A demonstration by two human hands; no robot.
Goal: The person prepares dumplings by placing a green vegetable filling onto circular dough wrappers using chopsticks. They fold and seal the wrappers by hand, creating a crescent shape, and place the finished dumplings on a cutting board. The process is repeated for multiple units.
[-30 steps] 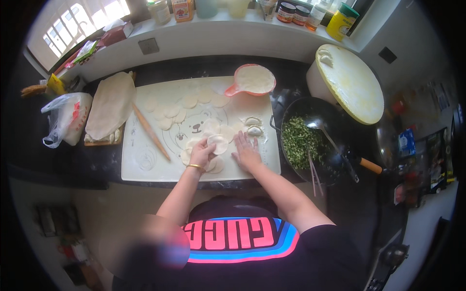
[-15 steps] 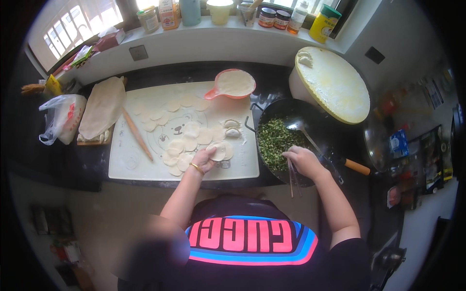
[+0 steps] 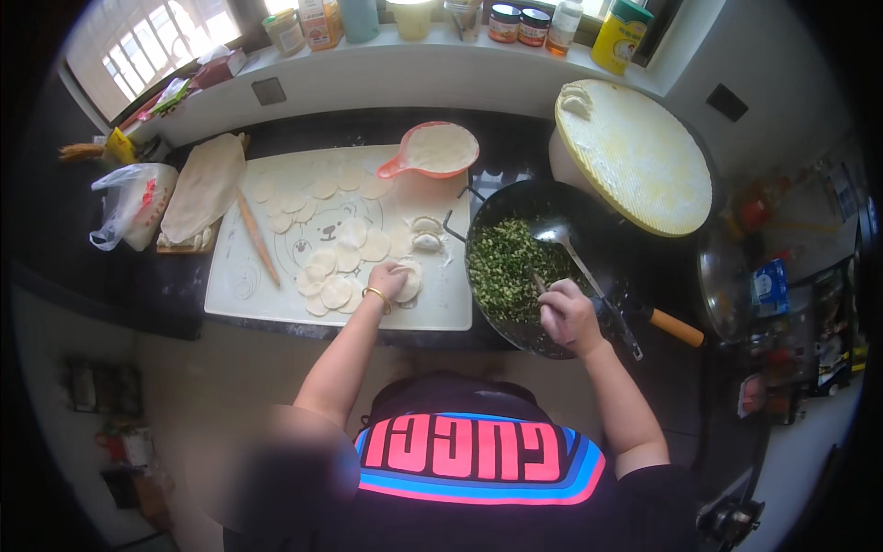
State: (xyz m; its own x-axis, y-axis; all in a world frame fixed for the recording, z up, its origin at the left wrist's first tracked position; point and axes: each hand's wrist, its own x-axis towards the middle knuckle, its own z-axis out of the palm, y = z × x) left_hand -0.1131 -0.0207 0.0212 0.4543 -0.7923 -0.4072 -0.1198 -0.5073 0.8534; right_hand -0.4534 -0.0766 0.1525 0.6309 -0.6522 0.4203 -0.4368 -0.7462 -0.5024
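My left hand (image 3: 386, 280) is over the near right part of the pale mat (image 3: 441, 308), its fingers curled at the edge of a round dumpling wrapper (image 3: 408, 283). The fingertips are partly hidden. More thin wrappers (image 3: 336, 293) lie overlapping to its left and beyond. Two folded dumplings (image 3: 426, 241) rest farther up the mat. My right hand (image 3: 570, 316) is closed around chopsticks (image 3: 539, 282), of which only a short length shows, dipping into chopped green filling (image 3: 510, 267) in a black wok (image 3: 579, 207).
A metal spatula (image 3: 589, 276) with a wooden handle (image 3: 676, 327) leans in the wok. Behind stands a round tray (image 3: 635, 156) holding dumplings. A red scoop of flour (image 3: 441, 150), rolling pin (image 3: 258, 241), dough sheet (image 3: 204, 187) and plastic bag (image 3: 133, 202) surround the wrappers. Jars line the sill.
My left hand has turned from palm-up under a wrapper to back-up with curled fingers. My right hand has tilted, and the chopsticks show less. The whole view has shifted slightly.
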